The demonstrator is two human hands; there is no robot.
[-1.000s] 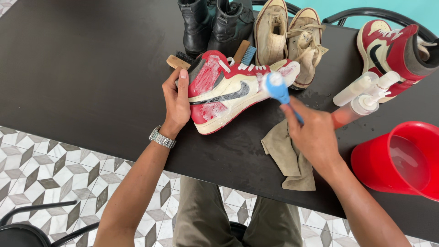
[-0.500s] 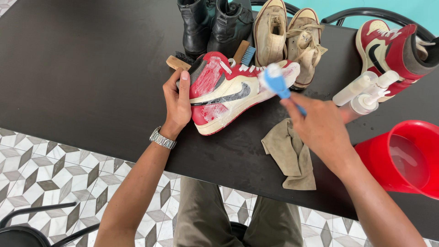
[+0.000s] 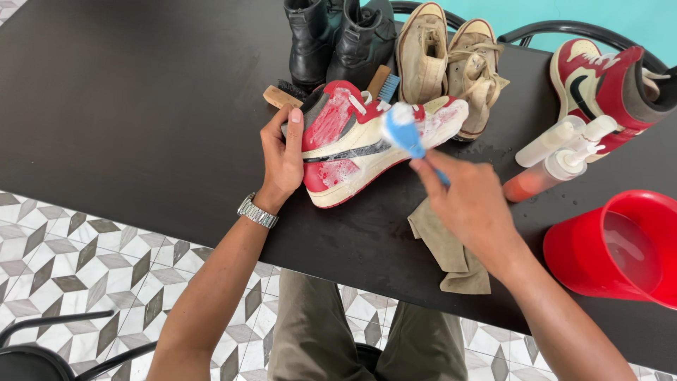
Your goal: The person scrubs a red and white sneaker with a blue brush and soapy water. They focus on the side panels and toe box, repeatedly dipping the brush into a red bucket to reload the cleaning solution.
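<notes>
Scrubbing: red-and-white sneaker (image 3: 367, 144) lies on its side on the black table (image 3: 141, 106), about mid-table, toe pointing right and far.
Foam: white suds cover the red side panel and the toe end; the near sole edge and heel look less lathered, so by my reading the wash is partway through, with rinse or wipe not yet done.
Left hand (image 3: 282, 159): wrapped around the heel end of the sneaker, thumb up along the collar, steadying it; wristwatch (image 3: 257, 210) on the wrist.
Right hand (image 3: 469, 201): closed around the handle of a blue brush (image 3: 403, 129), wrist angled so the foamy head meets the upper near the laces; forearm comes in from near right.
Cloth: olive rag (image 3: 448, 247) on the table just under the right hand, near edge.
Supplies: two spray bottles (image 3: 557, 155) lying right of the sneaker; red bucket (image 3: 617, 247) with water at near right.
Waiting pairs: black boots (image 3: 338, 39) and tan canvas shoes (image 3: 451, 60) along the far side; matching red sneaker (image 3: 606, 81) far right, looking dry.
Spare brushes: wooden-handled brushes (image 3: 282, 94) just beyond the sneaker's heel.
</notes>
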